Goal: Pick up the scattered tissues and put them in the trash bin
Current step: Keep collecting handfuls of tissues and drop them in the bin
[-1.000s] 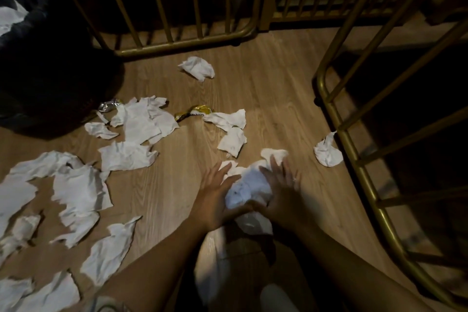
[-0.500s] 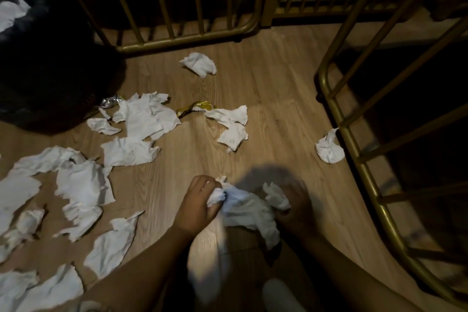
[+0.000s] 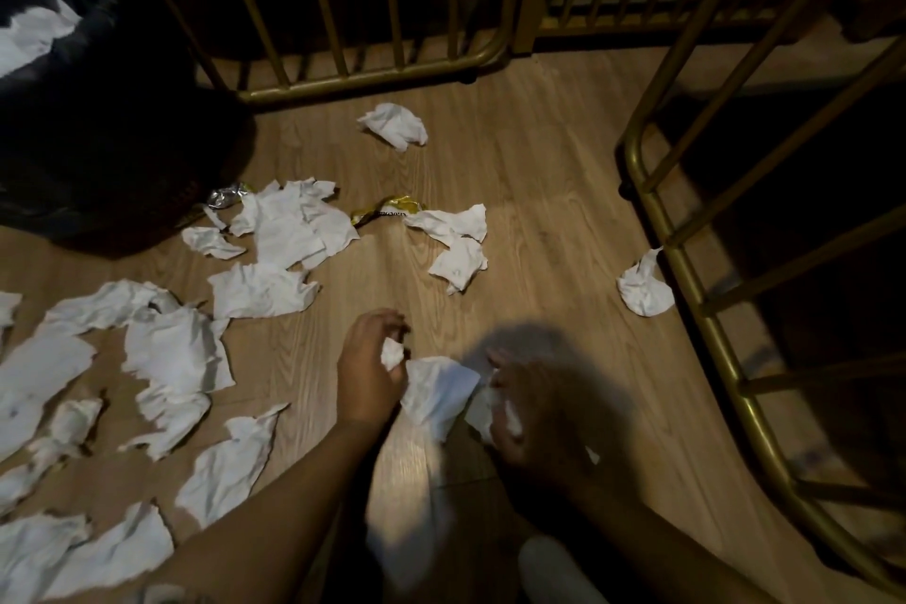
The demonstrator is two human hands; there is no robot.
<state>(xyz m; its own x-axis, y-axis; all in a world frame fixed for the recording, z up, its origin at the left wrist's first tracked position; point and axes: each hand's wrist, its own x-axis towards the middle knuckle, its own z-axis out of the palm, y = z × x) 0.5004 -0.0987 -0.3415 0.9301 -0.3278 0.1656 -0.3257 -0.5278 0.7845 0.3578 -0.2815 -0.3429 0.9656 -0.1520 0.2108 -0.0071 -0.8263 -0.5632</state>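
Note:
A bunch of white tissues (image 3: 436,390) hangs between my two hands, just above the wooden floor. My left hand (image 3: 367,370) is closed on its left end. My right hand (image 3: 532,417), blurred, grips the right end with more tissue in the palm. Several torn tissues (image 3: 171,353) lie scattered on the floor to the left. A pair of tissues (image 3: 456,240) lies ahead, a crumpled tissue (image 3: 394,124) further back, and another tissue (image 3: 642,287) by the right railing. The trash bin (image 3: 73,79), lined with a black bag, stands at the far left with tissue inside.
Gold metal railings (image 3: 372,79) stand at the back, and another gold railing (image 3: 696,289) runs down the right side. A yellow wrapper (image 3: 387,210) and a silver foil scrap (image 3: 223,197) lie among the tissues. A pale shoe tip (image 3: 554,569) shows at the bottom.
Both hands were flat on a heap of tissues on the floor. They have closed around it, drawn it back toward me and lifted it a little.

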